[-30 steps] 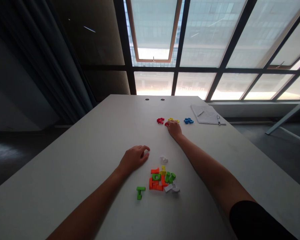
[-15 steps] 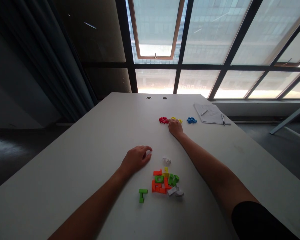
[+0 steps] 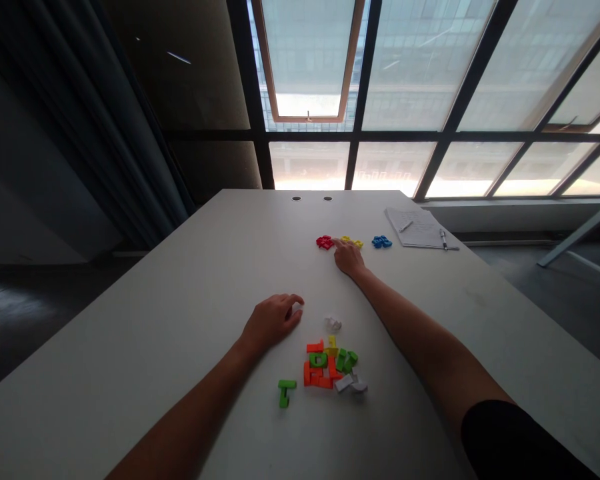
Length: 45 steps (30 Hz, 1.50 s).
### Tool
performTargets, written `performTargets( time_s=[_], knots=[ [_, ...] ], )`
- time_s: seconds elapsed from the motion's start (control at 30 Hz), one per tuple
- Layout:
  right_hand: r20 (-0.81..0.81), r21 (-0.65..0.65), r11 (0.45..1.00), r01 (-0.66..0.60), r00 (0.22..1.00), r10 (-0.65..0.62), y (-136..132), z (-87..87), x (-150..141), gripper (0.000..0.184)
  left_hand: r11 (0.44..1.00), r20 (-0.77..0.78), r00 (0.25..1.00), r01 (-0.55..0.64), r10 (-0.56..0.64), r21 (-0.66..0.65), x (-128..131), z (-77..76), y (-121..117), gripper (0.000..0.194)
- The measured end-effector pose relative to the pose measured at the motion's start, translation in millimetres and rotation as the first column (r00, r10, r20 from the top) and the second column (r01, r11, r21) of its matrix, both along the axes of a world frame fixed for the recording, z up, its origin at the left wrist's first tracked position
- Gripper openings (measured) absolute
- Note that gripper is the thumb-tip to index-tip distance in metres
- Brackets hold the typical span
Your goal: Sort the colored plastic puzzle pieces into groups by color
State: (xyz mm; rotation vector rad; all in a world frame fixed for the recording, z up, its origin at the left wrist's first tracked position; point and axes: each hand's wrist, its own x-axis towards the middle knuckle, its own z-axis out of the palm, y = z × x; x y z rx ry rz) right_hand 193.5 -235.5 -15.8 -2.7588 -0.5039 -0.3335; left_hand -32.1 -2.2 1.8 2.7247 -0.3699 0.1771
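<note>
Presently, red pieces (image 3: 325,243), yellow pieces (image 3: 359,244) and blue pieces (image 3: 381,242) sit grouped by colour, mixed-colour heap (image 3: 325,383) nearer; right hand (image 3: 349,258) beside red, left hand (image 3: 267,323) curled, both grips unclear

Open surface is extending from the left edge of the table (image 3: 130,327) to the left hand (image 3: 273,320); the mixed pile (image 3: 326,382) is obstructing the middle; red pieces (image 3: 325,243), the right hand (image 3: 349,257), blue pieces (image 3: 381,242) and papers (image 3: 417,230) are restricting passage towards the far edge.
</note>
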Motion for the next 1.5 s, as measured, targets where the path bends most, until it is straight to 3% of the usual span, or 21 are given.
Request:
performTargets(
  time_s=[0.17,0.3,0.43,0.57,0.67,0.73,0.83,0.93,1.03,1.1,1.27,1.37,1.5],
  knots=[
    [0.014,0.039,0.999,-0.038,0.999,0.038,-6.2,1.1,-19.3,0.051,1.000,0.000,1.000,0.004,-0.004,-0.015,0.6,-0.1,1.1,0.025],
    [0.062,0.100,0.972,-0.210,0.977,0.205,-26.2,-6.2,-59.6,0.040,1.000,0.000,1.000,0.010,-0.010,-0.009,0.6,0.0,1.6,0.027],
    [0.155,0.171,0.855,-0.490,0.870,0.467,-54.9,-9.8,-115.2,0.031,1.000,0.002,1.000,0.011,-0.011,-0.005,-0.8,1.8,1.2,0.029],
    [0.264,0.221,0.707,-0.672,0.739,0.620,-70.4,-2.0,-161.9,0.027,1.000,0.002,1.000,0.006,-0.006,-0.007,-1.3,1.8,1.6,0.031],
    [0.227,0.146,0.633,-0.760,0.648,0.727,-68.8,3.4,-177.9,0.022,1.000,0.005,1.000,0.004,-0.004,-0.014,-0.8,-0.3,2.9,0.032],
    [0.217,0.102,0.626,-0.773,0.631,0.745,-65.4,3.9,-178.0,0.019,1.000,0.010,1.000,-0.001,0.001,-0.021,-0.4,-2.0,3.8,0.031],
    [0.245,0.076,0.694,-0.716,0.688,0.683,-65.7,0.8,-166.1,0.016,1.000,0.010,1.000,-0.006,0.006,-0.030,0.0,-3.4,4.5,0.031],
    [0.243,0.016,0.802,-0.597,0.780,0.577,-80.5,-2.7,-144.4,0.016,1.000,0.014,1.000,-0.004,0.004,-0.027,0.0,-3.4,4.6,0.031],
    [0.220,-0.027,0.926,-0.377,0.901,0.373,-108.6,-4.2,-117.2,0.020,1.000,0.011,1.000,0.000,0.001,-0.024,0.4,-3.1,4.8,0.031],
    [0.195,-0.048,0.979,-0.196,0.960,0.202,-130.0,-4.3,-99.7,0.024,1.000,0.005,1.000,0.000,0.000,-0.028,1.0,-3.3,5.2,0.031],
    [0.190,-0.093,0.986,0.135,0.975,-0.116,-170.0,-7.4,-72.6,0.030,1.000,0.006,1.000,0.001,-0.001,-0.024,1.9,-3.9,6.1,0.032],
    [0.197,-0.053,0.980,0.193,0.964,-0.179,-179.0,-11.6,-67.2,0.031,1.000,0.000,1.000,0.001,-0.001,-0.015,2.1,-4.4,6.5,0.033],
    [0.278,0.084,0.979,0.184,0.940,-0.200,-175.0,-14.9,-69.8,0.045,1.000,0.005,1.000,0.003,-0.003,-0.007,2.8,-5.9,7.0,0.033]
  ],
)
